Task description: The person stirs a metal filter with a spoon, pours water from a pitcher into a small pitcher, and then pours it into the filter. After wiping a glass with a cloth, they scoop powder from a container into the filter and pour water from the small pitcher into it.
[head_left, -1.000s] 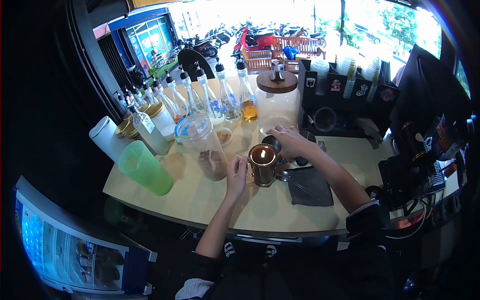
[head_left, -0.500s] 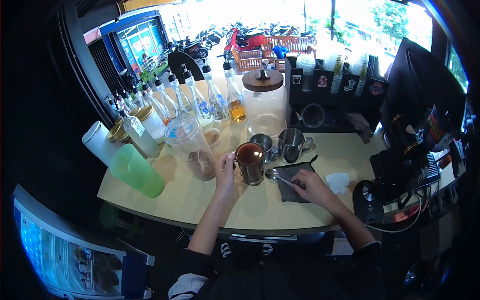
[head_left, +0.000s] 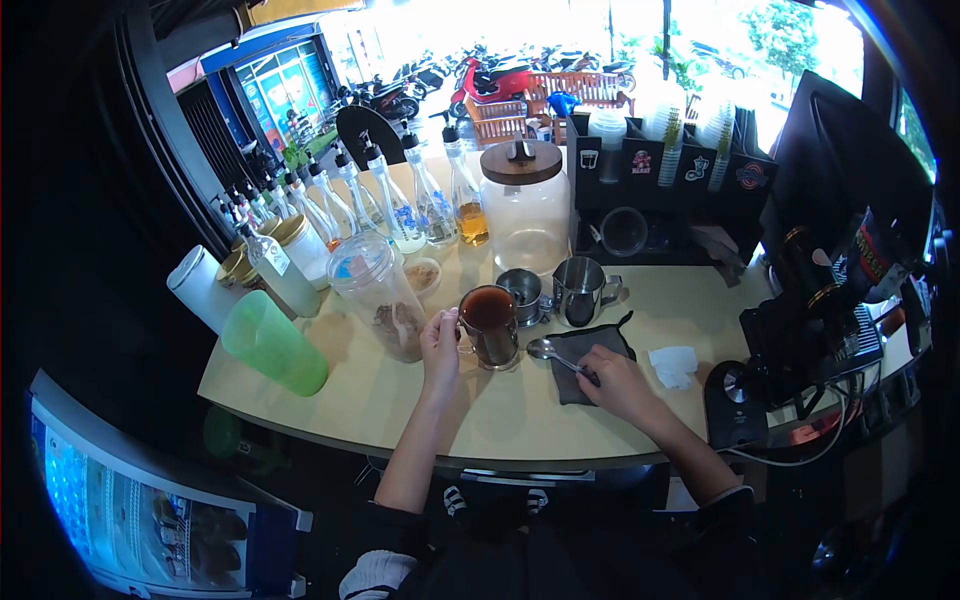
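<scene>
The left grip [head_left: 440,345] curls around the handle of a glass mug [head_left: 491,335] of brown liquid, just right of it; the right grip [head_left: 613,381] pinches a metal spoon [head_left: 543,349] over a grey cloth [head_left: 605,344].

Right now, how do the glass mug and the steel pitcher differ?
The glass mug is see-through; the steel pitcher is opaque, shiny metal.
The mug is filled nearly to the brim with brown liquid; the pitcher shows bare metal upper walls inside.
The mug's handle faces picture-left, in the left hand; the pitcher's faces picture-right, untouched.
Both are upright, open-topped and single-handled.
</scene>
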Demonstrator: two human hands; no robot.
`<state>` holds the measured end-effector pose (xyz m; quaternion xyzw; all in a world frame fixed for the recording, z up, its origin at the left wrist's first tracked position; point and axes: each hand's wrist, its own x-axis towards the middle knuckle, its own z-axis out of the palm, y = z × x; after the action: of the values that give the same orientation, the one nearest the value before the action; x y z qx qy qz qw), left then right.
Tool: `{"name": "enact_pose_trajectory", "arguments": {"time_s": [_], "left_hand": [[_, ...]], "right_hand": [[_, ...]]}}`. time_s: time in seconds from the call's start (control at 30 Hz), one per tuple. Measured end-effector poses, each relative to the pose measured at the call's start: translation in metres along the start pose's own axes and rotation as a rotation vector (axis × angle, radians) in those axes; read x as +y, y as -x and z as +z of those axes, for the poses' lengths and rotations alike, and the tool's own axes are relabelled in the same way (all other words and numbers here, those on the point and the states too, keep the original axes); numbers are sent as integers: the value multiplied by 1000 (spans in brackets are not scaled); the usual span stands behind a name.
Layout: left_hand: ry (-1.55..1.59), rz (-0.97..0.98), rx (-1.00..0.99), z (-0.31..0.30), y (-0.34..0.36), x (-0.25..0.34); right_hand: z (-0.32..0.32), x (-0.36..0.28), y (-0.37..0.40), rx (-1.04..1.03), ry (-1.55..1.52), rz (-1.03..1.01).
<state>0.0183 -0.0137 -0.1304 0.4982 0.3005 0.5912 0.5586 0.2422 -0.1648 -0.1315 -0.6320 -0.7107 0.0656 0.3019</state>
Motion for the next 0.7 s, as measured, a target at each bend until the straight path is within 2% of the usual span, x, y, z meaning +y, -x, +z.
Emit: {"name": "enact_pose_trajectory", "arguments": {"time_s": [0.53,0.63,0.7], "left_hand": [[28,0,67,-21,4,44],[58,1,52,-27,4,53],[54,8,40,-35,2,59]], "right_hand": [[15,-9,1,34,197,-27],[19,-25,-5,40,203,38],[27,-50,-11,80,212,-65]]}}
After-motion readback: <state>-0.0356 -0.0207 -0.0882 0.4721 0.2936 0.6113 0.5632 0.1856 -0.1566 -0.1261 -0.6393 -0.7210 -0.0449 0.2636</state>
